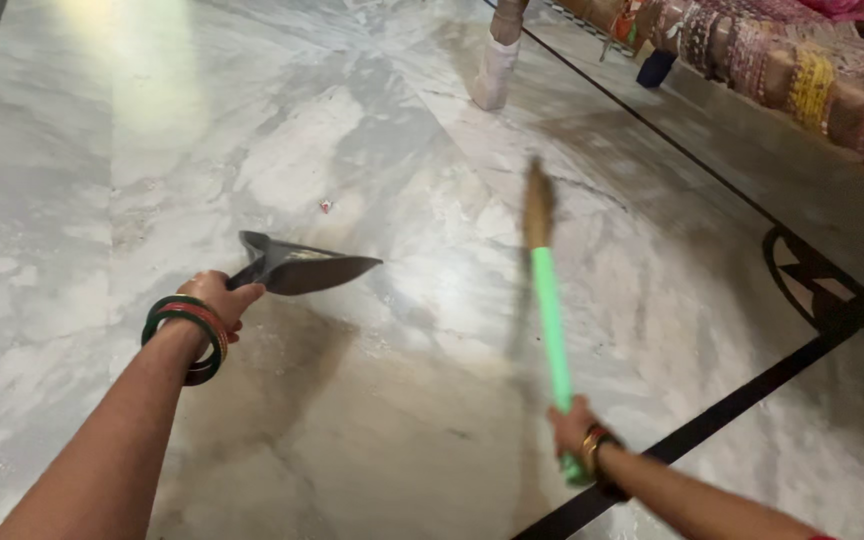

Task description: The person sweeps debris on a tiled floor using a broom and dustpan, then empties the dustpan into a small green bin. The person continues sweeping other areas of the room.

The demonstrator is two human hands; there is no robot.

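Near right, the right hand (574,428) is wrapped tightly around the bright green handle of a broom (548,320), whose blurred brown bristle head points away, raised above the floor. Left of it, the left hand (220,298), with green and red bangles (188,335) on the wrist, is closed around the handle of a dark grey dustpan (302,268), held off the floor with its flat scoop pointing right. Beneath both lies a pale marble floor (372,400) with a black inlaid border line (752,395) on the right. Farther off, a small scrap (326,206) lies on the marble. At the far right stands a bed (802,70) under a patterned cover, with its wrapped leg (497,60) on the floor.
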